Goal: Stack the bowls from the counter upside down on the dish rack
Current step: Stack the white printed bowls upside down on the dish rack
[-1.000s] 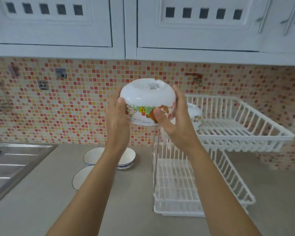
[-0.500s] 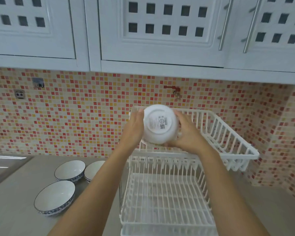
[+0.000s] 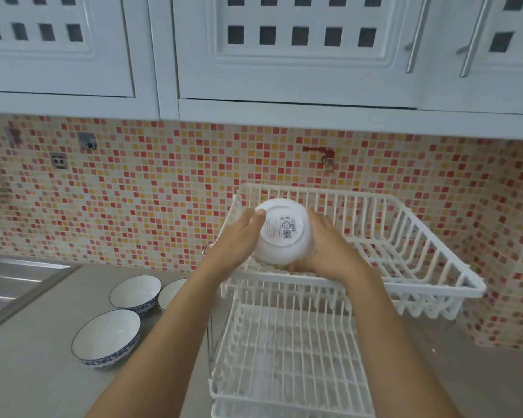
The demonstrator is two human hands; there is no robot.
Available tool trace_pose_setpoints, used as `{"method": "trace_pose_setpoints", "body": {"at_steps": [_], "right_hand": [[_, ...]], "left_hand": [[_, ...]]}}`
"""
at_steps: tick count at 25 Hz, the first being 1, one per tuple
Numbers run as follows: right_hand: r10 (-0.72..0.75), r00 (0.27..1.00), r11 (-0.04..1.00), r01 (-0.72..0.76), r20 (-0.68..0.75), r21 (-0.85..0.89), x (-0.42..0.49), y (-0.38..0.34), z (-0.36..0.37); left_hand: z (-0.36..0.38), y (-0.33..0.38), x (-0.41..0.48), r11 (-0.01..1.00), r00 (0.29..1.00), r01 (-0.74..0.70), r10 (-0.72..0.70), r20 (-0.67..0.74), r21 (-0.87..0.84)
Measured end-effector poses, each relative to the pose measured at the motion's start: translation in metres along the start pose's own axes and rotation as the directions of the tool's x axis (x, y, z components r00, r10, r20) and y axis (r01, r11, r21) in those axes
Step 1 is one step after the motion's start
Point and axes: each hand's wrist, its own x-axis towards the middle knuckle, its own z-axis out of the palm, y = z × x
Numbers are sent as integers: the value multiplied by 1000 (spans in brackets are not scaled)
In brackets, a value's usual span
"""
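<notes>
Both hands are wrapped around one white bowl (image 3: 281,233) at the centre of the frame: the left hand (image 3: 239,239) cups its left wall with the thumb lying across the edge of the base, and the right hand (image 3: 329,251) cradles the right wall and the hidden rim below. The bowl is turned upside down, its foot ring and printed label facing the camera, and it sits over the front left part of the upper tier of the dish rack (image 3: 405,224); whether it already touches the wires, or rests on something beneath, I cannot tell. It looks like glazed ceramic or melamine, so probably rigid, smooth and a little slippery, and liable to chip if dropped on the wires. Holding it by opposite walls seems the safest grip. The lower tier (image 3: 290,357) lies at bottom centre. At lower left on the counter (image 3: 27,372), three blue-rimmed bowls (image 3: 106,337) wait upright, well apart from the rack
</notes>
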Motion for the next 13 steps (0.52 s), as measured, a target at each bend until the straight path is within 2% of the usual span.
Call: {"method": "trace_pose_setpoints", "body": {"at_steps": [3,7,10,13], "right_hand": [[21,1000,1000,-21,16,-1,0,0,-1],[87,995,996,-87,51,-2,-3,-2,-3],[112,993,993,-111,23,-38,-8,-9,-3],[66,997,997,-67,-26,-35,-14,-32,0]], "left_hand": [[1,-3,3,999,999,17,-19,28,45],[3,1,-1,995,1000,3,0,-28,104],[-6,8,-11,996,990,-88,90,-113,22],[-27,14,-23,991,976,-132,125,-176,-31]]}}
